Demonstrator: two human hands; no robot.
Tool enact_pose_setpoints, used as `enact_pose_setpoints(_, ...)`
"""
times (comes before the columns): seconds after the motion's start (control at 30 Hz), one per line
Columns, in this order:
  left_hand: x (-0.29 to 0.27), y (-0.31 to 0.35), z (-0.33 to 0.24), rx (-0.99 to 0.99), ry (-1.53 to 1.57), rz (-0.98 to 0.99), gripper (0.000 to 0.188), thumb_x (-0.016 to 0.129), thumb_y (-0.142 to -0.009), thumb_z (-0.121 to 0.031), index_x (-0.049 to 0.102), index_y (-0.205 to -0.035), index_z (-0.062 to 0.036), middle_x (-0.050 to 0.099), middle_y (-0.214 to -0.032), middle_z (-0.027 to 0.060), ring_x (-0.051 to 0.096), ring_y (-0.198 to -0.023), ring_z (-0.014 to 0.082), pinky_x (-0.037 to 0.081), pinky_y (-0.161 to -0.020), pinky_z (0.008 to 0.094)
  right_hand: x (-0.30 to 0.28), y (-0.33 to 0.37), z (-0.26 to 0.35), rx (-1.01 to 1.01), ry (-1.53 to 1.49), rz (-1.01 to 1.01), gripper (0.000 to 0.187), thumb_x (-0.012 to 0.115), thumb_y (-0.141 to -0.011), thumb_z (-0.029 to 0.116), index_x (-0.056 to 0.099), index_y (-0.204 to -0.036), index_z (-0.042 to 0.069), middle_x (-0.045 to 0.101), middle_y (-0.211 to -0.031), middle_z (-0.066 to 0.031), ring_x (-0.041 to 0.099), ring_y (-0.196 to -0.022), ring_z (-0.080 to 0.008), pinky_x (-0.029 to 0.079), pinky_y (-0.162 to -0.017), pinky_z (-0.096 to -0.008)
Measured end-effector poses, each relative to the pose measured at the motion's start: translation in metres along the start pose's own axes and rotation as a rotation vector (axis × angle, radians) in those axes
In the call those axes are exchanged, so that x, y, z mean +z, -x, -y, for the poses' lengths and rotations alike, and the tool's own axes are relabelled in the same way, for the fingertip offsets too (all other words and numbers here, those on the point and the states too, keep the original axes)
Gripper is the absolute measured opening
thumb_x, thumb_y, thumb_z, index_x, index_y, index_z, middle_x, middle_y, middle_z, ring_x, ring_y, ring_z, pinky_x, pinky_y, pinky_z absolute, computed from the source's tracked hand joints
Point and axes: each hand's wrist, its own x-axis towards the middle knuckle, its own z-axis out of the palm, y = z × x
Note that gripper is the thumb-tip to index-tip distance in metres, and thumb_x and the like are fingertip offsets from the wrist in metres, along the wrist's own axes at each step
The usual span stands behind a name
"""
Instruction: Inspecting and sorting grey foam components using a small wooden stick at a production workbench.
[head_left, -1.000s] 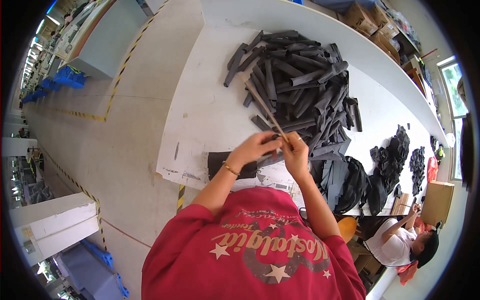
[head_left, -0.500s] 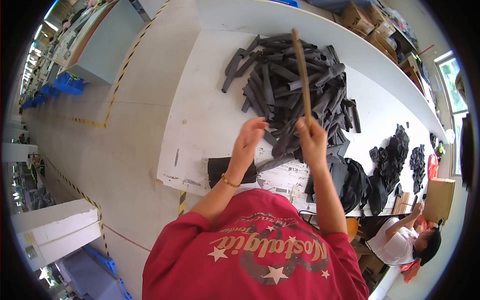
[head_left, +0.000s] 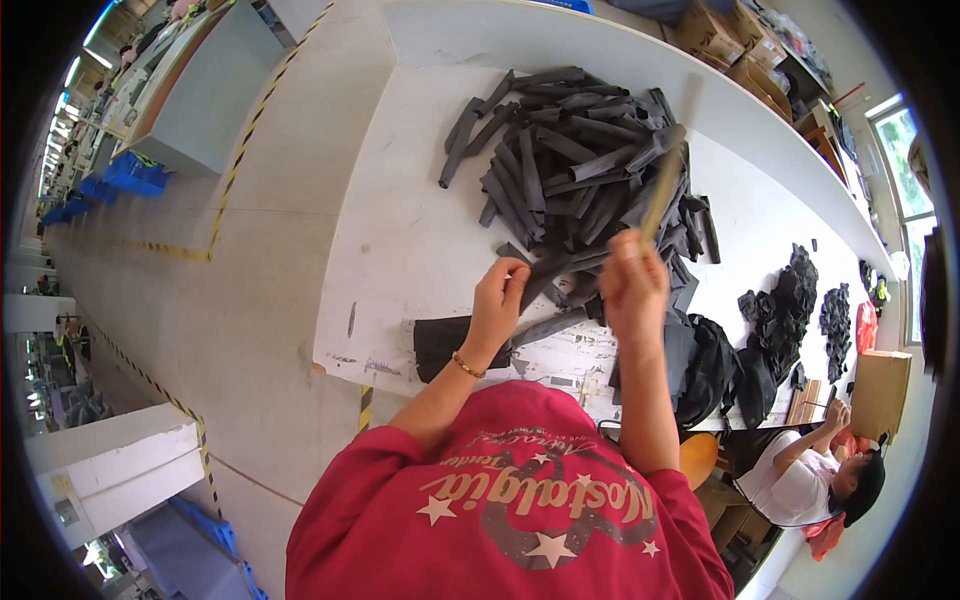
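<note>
My left hand (head_left: 497,302) is closed, its thumb and fingers pinching the end of a dark grey fabric tube (head_left: 547,272) at the near edge of a heap. In my right hand (head_left: 636,290) is a thin wooden stick (head_left: 661,198), slanting up and away to the right and smeared by motion. Just beyond both hands lies the big heap of dark grey fabric tubes (head_left: 590,150). A flat black piece of fabric (head_left: 440,343) lies beside my left wrist. Another grey tube (head_left: 548,327) lies between my forearms.
The white table (head_left: 385,225) has a raised board (head_left: 760,150) along its far side. To the right are black fabric piles (head_left: 783,310), dark cloth (head_left: 708,370) and a cardboard box (head_left: 880,395). A person in white (head_left: 790,480) sits at the lower right.
My left hand has come to the near edge of the heap and closed on a fabric tube. The stick in my right hand has swung from nearly upright to a rightward slant.
</note>
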Motion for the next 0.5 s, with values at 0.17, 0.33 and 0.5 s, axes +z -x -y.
enact_pose_setpoints(0.17,-0.006,0.013,0.011,-0.070,-0.057,-0.150,0.020,0.051,-0.097,-0.020,0.057,-0.094,-0.0008,0.058,-0.073,0.0062,0.050,-0.061,0.0118,0.040,-0.057,0.0245,-0.001,0.006,-0.006,-0.120,0.471,0.011,0.020,0.064,-0.090,0.016,0.058,-0.104,0.003,0.051,-0.075,0.0033,0.040,-0.055,-0.0024,0.031,-0.048,-0.0204)
enact_pose_setpoints(0.33,0.005,0.020,-0.016,-0.304,0.276,-0.052,0.023,0.049,-0.099,-0.024,0.057,-0.094,-0.0027,0.054,-0.064,0.0013,0.045,-0.051,0.0067,0.036,-0.048,0.0223,-0.005,0.006,-0.061,0.021,0.767,0.060,0.026,0.072,-0.082,0.015,0.059,-0.100,0.002,0.051,-0.069,0.0054,0.045,-0.061,-0.0032,0.036,-0.054,-0.0198)
enact_pose_setpoints(0.5,0.000,0.035,-0.003,-0.397,0.320,0.285,0.020,0.048,-0.099,-0.022,0.057,-0.096,-0.0042,0.049,-0.058,-0.0024,0.040,-0.047,0.0036,0.030,-0.043,0.0196,0.014,-0.006,-0.060,0.109,0.354,-0.080,0.012,0.065,-0.082,0.004,0.056,-0.089,0.008,0.044,-0.062,0.0082,0.032,-0.047,0.0010,0.022,-0.042,-0.0182)
